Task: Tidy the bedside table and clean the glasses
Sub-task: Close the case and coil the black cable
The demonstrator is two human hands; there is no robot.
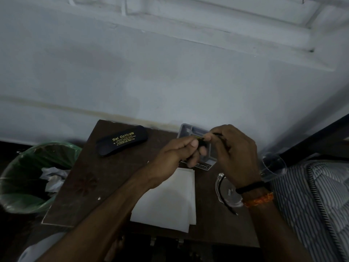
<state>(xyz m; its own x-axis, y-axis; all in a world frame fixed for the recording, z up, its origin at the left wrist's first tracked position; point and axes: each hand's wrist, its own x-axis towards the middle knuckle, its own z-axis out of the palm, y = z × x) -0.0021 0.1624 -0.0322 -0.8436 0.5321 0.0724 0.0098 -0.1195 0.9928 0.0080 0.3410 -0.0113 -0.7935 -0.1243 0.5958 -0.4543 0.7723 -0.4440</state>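
Brown wood, dark and worn, makes up the small bedside table (79, 186), and most of what needs sorting sits on it. Both hands are raised together over a grey plastic compartment tray (186, 129) at the back edge by the wall. The left hand (177, 154) is curled round a small dark object (201, 143), and the right hand (236, 154) pinches a thin black strand of it at the fingertips; it is too dim to say what the object is, though it looks like a cord or small tool being gathered up.

A clear-framed pair of glasses with black arms (224, 191) lies on the table just under the right wrist, not yet touched. Beside it lies a white folded cloth or paper sheet (170, 201), and a black glasses case with gold lettering (121, 140) rests towards the back left. A green-lined waste bin (24, 178) stands left of the table; a clear drinking glass (273, 167) sits at the right edge.

My reading is that tidying is the step in hand, with the cleaning to come. Next, the small object wants dropping into a tray compartment, freeing both hands for glasses and cloth.
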